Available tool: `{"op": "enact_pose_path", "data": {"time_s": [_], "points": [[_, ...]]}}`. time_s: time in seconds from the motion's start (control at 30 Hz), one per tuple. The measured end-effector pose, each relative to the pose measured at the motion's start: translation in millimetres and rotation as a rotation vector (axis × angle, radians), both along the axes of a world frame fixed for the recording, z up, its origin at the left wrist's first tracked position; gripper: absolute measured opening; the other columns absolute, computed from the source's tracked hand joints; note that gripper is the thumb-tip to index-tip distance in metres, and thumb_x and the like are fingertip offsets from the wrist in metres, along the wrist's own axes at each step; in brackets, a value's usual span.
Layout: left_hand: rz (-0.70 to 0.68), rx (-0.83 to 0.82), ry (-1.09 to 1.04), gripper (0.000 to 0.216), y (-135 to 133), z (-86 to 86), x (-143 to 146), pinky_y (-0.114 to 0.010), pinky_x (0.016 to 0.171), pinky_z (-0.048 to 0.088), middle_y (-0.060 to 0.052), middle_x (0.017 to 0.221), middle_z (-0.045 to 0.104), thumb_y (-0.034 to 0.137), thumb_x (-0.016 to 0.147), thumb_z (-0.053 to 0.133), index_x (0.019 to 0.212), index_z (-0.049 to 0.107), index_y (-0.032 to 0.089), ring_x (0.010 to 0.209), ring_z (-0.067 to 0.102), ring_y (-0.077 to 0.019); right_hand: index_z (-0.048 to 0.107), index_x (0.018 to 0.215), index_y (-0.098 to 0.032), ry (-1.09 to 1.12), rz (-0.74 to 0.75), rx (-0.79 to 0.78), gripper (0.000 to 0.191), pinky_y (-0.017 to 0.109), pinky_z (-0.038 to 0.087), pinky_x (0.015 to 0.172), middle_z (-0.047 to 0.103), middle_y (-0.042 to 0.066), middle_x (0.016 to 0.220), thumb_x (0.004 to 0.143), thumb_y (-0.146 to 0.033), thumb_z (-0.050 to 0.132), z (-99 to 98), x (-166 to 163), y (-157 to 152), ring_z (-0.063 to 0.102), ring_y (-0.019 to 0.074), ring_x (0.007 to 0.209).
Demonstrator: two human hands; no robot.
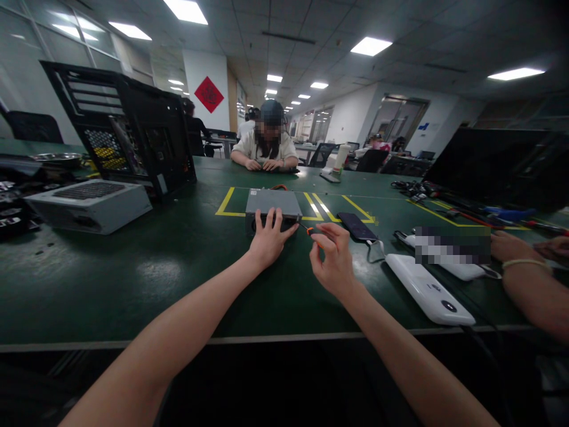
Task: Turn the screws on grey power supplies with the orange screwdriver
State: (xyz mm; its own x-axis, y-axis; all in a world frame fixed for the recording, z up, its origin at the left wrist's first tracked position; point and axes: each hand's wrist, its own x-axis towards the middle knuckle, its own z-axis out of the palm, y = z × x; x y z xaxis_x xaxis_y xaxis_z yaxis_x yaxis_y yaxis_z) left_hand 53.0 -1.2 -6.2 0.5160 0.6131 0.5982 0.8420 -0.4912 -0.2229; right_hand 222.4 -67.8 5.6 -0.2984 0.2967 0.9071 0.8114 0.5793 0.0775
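Note:
A small grey metal box (272, 203) lies on the dark green table (133, 279) inside yellow tape lines. My left hand (268, 236) rests against the box's near face, fingers spread over it. My right hand (333, 255) pinches a thin screwdriver with an orange handle (312, 233), its tip pointing at the box's near right corner. A small orange wire (279, 187) shows behind the box.
A grey power supply (89, 204) and a black open computer case (128, 133) stand at the left. A dark phone (357, 226), a white device (429, 290) and a black monitor (502, 166) lie at the right. Another person's hands (524, 249) rest at the right; a person sits across the table.

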Motion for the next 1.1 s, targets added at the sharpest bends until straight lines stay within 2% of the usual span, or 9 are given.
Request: {"op": "enact_pose_path", "data": {"time_s": [0.1, 0.27, 0.4, 0.53, 0.67, 0.77, 0.83, 0.97, 1.1], "points": [[-0.003, 0.015, 0.002, 0.051, 0.0, -0.3, -0.2, -0.064, 0.102, 0.014, -0.015, 0.141, 0.030, 0.023, 0.085, 0.050, 0.134, 0.040, 0.036, 0.131, 0.024, -0.0376, 0.039, 0.116, -0.025, 0.014, -0.043, 0.014, 0.043, 0.038, 0.052, 0.075, 0.043, 0.009, 0.108, 0.079, -0.008, 0.053, -0.2, -0.1, 0.5, 0.050, 0.0212, 0.098], [0.013, -0.005, 0.003, 0.053, -0.2, 0.4, 0.1, -0.064, 0.103, 0.013, -0.013, 0.142, 0.030, 0.025, 0.084, 0.052, 0.134, 0.039, 0.038, 0.132, 0.024, -0.0364, 0.038, 0.117, -0.026, -0.038, 0.005, 0.023, 0.045, 0.039, 0.051, 0.078, 0.044, 0.010, 0.109, 0.079, -0.005, 0.050, 0.6, -1.2, 0.3, 0.048, 0.0218, 0.101], [0.016, -0.004, 0.012, 0.053, -1.4, 1.7, 0.3, -0.064, 0.103, 0.013, -0.013, 0.141, 0.031, 0.026, 0.085, 0.051, 0.135, 0.038, 0.037, 0.132, 0.024, -0.0362, 0.039, 0.117, -0.026, -0.028, -0.010, 0.020, 0.042, 0.038, 0.051, 0.075, 0.047, 0.007, 0.100, 0.081, -0.008, 0.050, 1.6, -2.3, 0.0, 0.050, 0.0203, 0.092], [0.028, -0.005, 0.024, 0.053, -2.5, 2.4, 0.5, -0.064, 0.103, 0.012, -0.014, 0.141, 0.031, 0.027, 0.085, 0.050, 0.135, 0.038, 0.036, 0.132, 0.024, -0.0364, 0.033, 0.120, -0.023, 0.016, 0.033, 0.025, 0.048, 0.041, 0.051, 0.079, 0.045, 0.011, 0.110, 0.079, -0.007, 0.050, 2.0, -3.0, 0.5, 0.048, 0.0229, 0.103], [0.035, -0.004, 0.029, 0.052, -2.7, 2.5, 0.8, -0.064, 0.103, 0.013, -0.014, 0.141, 0.031, 0.026, 0.085, 0.050, 0.135, 0.038, 0.037, 0.132, 0.024, -0.0366, 0.033, 0.120, -0.022, 0.034, 0.007, 0.016, 0.046, 0.039, 0.052, 0.075, 0.046, 0.009, 0.101, 0.080, -0.009, 0.052, 2.4, -3.3, 1.0, 0.049, 0.0218, 0.094], [0.032, -0.008, 0.025, 0.053, -2.5, 2.3, 0.9, -0.064, 0.103, 0.013, -0.014, 0.142, 0.031, 0.026, 0.085, 0.050, 0.135, 0.038, 0.036, 0.132, 0.024, -0.0365, 0.033, 0.120, -0.022, 0.047, 0.063, 0.003, 0.046, 0.039, 0.051, 0.078, 0.046, 0.010, 0.105, 0.080, -0.007, 0.049, 2.8, -4.0, 0.6, 0.048, 0.0221, 0.100], [0.028, -0.007, 0.015, 0.052, -2.4, 2.2, 0.9, -0.064, 0.103, 0.013, -0.014, 0.142, 0.031, 0.026, 0.085, 0.050, 0.135, 0.039, 0.036, 0.132, 0.024, -0.0365, 0.034, 0.119, -0.023, 0.043, 0.042, 0.003, 0.045, 0.040, 0.051, 0.078, 0.045, 0.011, 0.107, 0.080, -0.010, 0.052, 2.5, -3.7, 0.5, 0.048, 0.0230, 0.101], [0.011, -0.020, -0.003, 0.051, -2.3, 2.2, 0.7, -0.064, 0.103, 0.012, -0.014, 0.142, 0.030, 0.025, 0.085, 0.048, 0.134, 0.039, 0.037, 0.132, 0.023, -0.0361, 0.035, 0.119, -0.024, 0.063, 0.000, -0.005, 0.043, 0.040, 0.050, 0.075, 0.048, 0.007, 0.098, 0.082, -0.012, 0.051, 1.6, -1.4, 1.0, 0.050, 0.0218, 0.092], [0.011, -0.025, -0.005, 0.052, -2.2, 2.4, 0.5, -0.064, 0.103, 0.012, -0.013, 0.143, 0.031, 0.024, 0.085, 0.049, 0.134, 0.038, 0.037, 0.133, 0.023, -0.0356, 0.034, 0.120, -0.024, 0.071, 0.051, -0.003, 0.046, 0.041, 0.050, 0.078, 0.048, 0.009, 0.105, 0.080, -0.008, 0.049, 2.1, -0.4, 1.3, 0.050, 0.0222, 0.098]]}}
